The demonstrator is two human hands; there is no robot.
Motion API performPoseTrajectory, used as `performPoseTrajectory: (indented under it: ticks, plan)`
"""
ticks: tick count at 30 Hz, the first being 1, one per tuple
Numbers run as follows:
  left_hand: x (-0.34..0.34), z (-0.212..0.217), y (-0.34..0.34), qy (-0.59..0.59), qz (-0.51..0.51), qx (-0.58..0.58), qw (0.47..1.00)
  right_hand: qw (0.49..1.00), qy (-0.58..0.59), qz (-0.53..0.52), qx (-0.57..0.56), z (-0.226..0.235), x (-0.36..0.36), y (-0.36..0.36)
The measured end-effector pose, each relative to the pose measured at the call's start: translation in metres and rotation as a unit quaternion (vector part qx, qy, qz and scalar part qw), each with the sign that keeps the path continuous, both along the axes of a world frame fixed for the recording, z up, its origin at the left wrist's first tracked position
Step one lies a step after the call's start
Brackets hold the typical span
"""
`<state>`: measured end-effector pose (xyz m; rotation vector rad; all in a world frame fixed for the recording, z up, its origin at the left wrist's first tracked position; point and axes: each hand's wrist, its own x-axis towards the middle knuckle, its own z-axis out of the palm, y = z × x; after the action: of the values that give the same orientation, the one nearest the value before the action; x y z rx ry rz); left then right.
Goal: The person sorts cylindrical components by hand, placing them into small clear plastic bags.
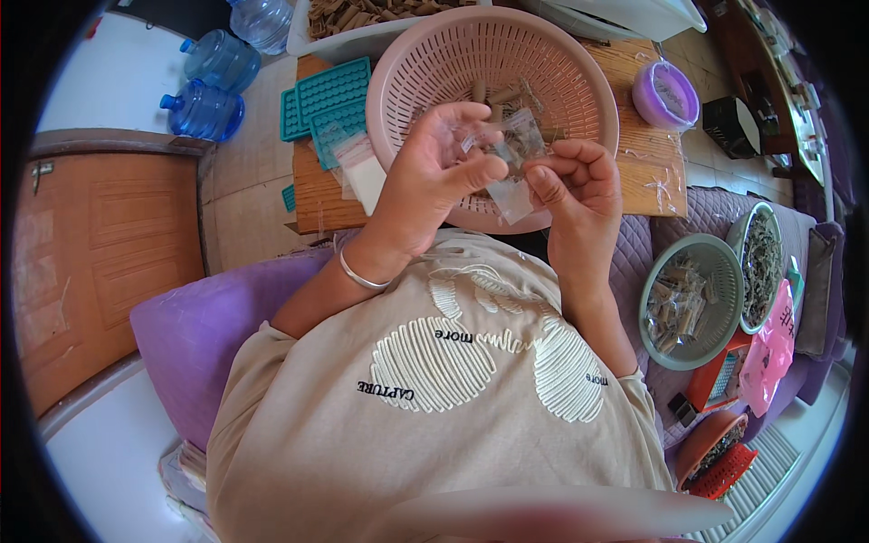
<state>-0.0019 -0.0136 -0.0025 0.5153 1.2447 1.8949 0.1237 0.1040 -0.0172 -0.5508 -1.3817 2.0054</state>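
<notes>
Over a large pink colander [412,56], my two hands are raised close together. A small clear plastic bag [514,201] hangs between them, with greyish-brown bits showing in its upper part. My right hand [582,190] pinches the bag's side between thumb and fingers. My left hand [444,163], with a pale bangle at its wrist, is curled round clear plastic at the bag's other side; whether that is a second bag I cannot tell. Brown tube-like pieces [507,93] and dry, twig-like bits lie in the colander, partly hidden behind my hands.
Teal ridged trays [339,90] and white flat packets [362,172] lie left on the wooden table [312,204]. A purple tub [665,95] stands right. Beside me on the sofa are a grey-green basket [659,303] of packets and another basket [760,262] of dried material.
</notes>
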Motion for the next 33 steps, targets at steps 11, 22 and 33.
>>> performPoseTrajectory:
  ticks: [11,22,33]
  plan:
    - [0.003,-0.004,-0.009,0.194,0.040,-0.036,0.980,0.994,0.011,-0.076,0.076,-0.003,0.005,0.002]
    - [-0.012,-0.002,-0.005,0.285,-0.068,-0.068,0.954,0.979,-0.056,-0.070,0.185,-0.001,0.014,0.000]
    - [-0.034,0.001,-0.012,0.197,-0.041,-0.092,0.975,0.849,-0.170,-0.062,0.497,0.034,-0.011,0.058]
